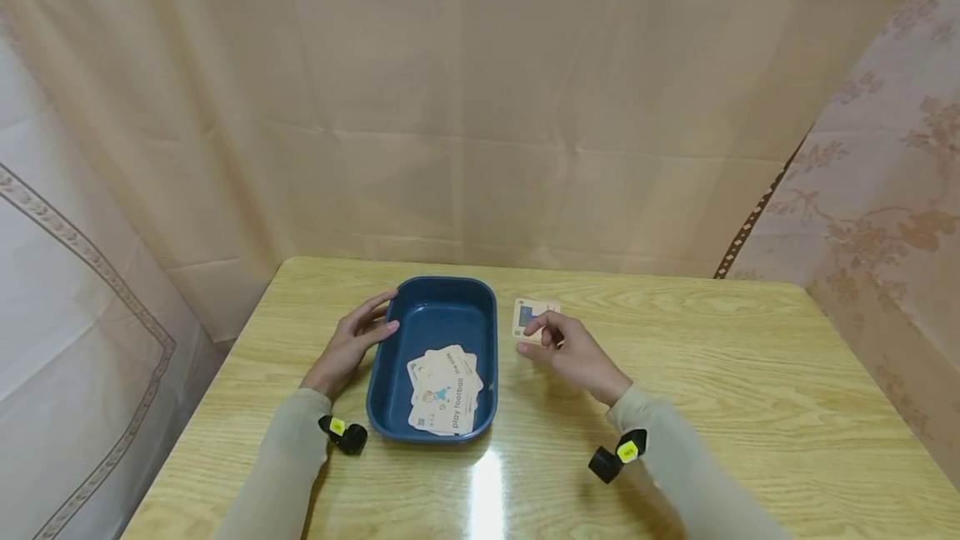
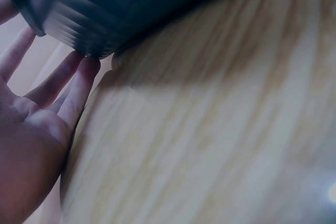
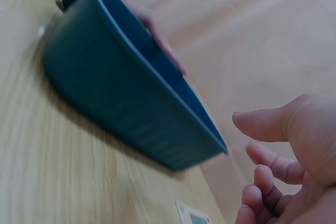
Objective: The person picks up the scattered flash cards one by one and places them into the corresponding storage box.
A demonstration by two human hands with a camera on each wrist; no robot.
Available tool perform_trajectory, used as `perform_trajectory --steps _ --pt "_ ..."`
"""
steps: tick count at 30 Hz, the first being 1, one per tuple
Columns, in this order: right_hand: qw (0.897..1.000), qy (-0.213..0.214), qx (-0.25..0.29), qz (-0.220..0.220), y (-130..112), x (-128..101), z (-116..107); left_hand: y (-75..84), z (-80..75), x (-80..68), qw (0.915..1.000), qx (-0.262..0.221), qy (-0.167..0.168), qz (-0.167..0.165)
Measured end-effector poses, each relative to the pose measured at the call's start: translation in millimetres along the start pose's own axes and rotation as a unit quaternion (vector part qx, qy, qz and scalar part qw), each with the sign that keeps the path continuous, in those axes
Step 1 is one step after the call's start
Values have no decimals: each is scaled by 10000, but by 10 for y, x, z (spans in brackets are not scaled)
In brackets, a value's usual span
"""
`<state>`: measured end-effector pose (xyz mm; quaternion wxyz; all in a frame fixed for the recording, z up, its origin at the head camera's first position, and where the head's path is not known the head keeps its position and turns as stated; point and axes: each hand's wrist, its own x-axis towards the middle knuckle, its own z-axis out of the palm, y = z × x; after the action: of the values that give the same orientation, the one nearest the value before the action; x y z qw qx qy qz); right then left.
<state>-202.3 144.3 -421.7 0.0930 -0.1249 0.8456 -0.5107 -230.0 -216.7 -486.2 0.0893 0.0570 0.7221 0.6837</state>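
A deep blue rectangular plastic tray (image 1: 435,315) stands on the table. Several printed cards (image 1: 446,394) are piled at its near end, the top one reading "play football". My left hand (image 1: 352,348) holds the tray's left wall, thumb over the rim and fingers against the outside; in the left wrist view those fingertips (image 2: 89,66) touch the ribbed outer wall. Right of the tray, a single card (image 1: 525,315) lies on the table, partly covered from view by my right hand (image 1: 573,352). That hand hovers with loosely bent fingers, holding nothing, as the right wrist view (image 3: 294,166) also shows.
The wood-grain table (image 1: 712,373) reaches well to the right of the tray. A beige curtain (image 1: 487,123) hangs behind its far edge, with patterned cloths (image 1: 885,215) at the sides. Both wrists carry small black cameras (image 1: 618,457).
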Motion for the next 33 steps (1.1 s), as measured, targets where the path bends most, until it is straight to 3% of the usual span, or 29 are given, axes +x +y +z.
perform_trajectory --steps 9,23,33 --pt "9983 342 -287 374 272 189 -165 -9 -2 3 10000 36 -18 -2" --pt "9881 309 -1258 823 602 496 -278 -6 5 6 10000 68 41 -24" --pt "9839 172 -1488 979 671 581 -292 -11 5 15 10000 82 44 -22"
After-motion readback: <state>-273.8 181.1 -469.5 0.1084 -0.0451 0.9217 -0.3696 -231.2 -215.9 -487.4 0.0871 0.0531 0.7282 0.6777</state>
